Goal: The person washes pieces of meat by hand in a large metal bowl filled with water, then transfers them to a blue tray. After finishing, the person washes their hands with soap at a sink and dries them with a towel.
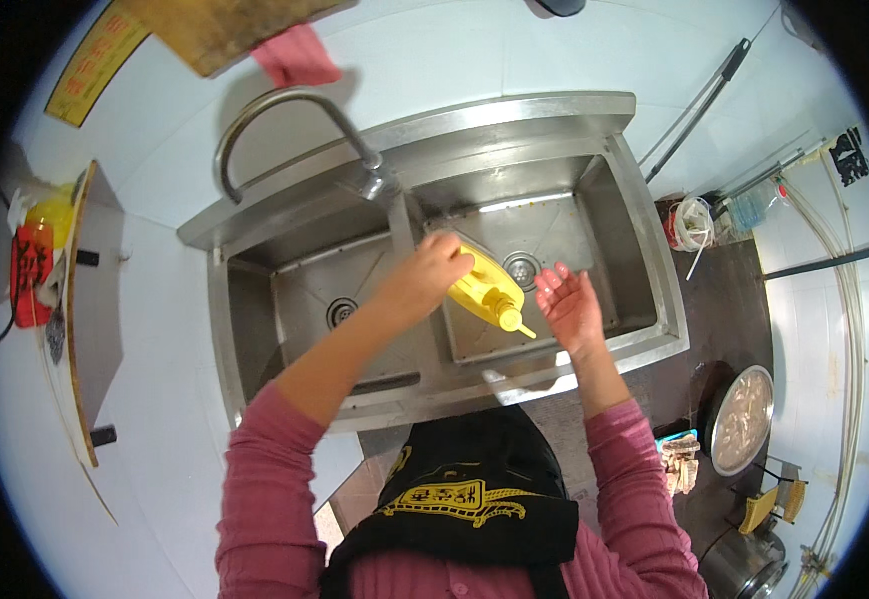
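Observation:
My left hand (440, 271) grips a yellow plastic pump bottle (496, 283) near its base. The bottle is tilted, its pump head and thin spout (513, 320) pointing down toward me and to the right. Just right of the spout, my right hand (571, 305) is held palm up, fingers apart, with nothing in it; the fingertips look wet. Both hands are above a stainless steel double sink (442, 352). Beneath them the right basin shows a round drain strainer (522, 269). Whether any liquid leaves the spout, I cannot tell.
A gooseneck faucet (299, 93) rises behind the divider and arches left. A wall shelf (78, 299) juts out at left. A pink cloth (298, 56) hangs by a wooden board (210, 30). On the right floor are a bucket (692, 224) and a large round pan (741, 421).

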A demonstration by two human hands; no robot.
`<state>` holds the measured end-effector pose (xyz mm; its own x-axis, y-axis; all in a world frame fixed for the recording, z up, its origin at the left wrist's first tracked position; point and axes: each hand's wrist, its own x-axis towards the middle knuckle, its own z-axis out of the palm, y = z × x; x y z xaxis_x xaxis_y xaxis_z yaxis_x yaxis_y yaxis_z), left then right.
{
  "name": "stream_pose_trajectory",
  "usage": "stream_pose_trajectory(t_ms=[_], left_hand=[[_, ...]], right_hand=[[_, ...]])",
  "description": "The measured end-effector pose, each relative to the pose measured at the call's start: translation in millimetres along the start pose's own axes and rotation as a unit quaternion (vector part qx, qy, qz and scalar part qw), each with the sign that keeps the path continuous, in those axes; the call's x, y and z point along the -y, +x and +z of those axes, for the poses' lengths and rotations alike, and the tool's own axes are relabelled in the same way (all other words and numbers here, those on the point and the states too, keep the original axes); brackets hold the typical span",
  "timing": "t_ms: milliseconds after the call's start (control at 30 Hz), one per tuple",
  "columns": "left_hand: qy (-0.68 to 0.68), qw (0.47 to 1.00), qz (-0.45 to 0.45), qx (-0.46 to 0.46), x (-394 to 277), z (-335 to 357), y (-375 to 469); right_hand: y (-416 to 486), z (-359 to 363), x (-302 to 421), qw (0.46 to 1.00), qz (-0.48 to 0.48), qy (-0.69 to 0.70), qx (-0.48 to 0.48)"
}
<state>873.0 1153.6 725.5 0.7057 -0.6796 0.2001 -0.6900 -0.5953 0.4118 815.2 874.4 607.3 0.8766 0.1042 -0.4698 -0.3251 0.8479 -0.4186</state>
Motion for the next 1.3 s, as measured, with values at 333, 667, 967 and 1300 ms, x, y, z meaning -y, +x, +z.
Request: stream_pose_trajectory(t_ms=[333,667,967,1300], left_hand=[[-0.183,0.909,-0.367,0.080,73,195,38],[-0.111,0.945,-0.267,0.153,104,209,-2],[-0.116,0.937,-0.308,-0.118,29,234,26],[-0.007,0.926,-0.375,-0.044,3,263,42]], right_hand=[[76,-78,-56,0.948,-0.001,0.215,-0.233],[112,-77,-66,0.963,0.086,0.211,-0.145],[107,-71,-79,0.951,0.075,0.242,-0.180],[106,-82,-82,0.957,0.036,0.243,-0.156]])
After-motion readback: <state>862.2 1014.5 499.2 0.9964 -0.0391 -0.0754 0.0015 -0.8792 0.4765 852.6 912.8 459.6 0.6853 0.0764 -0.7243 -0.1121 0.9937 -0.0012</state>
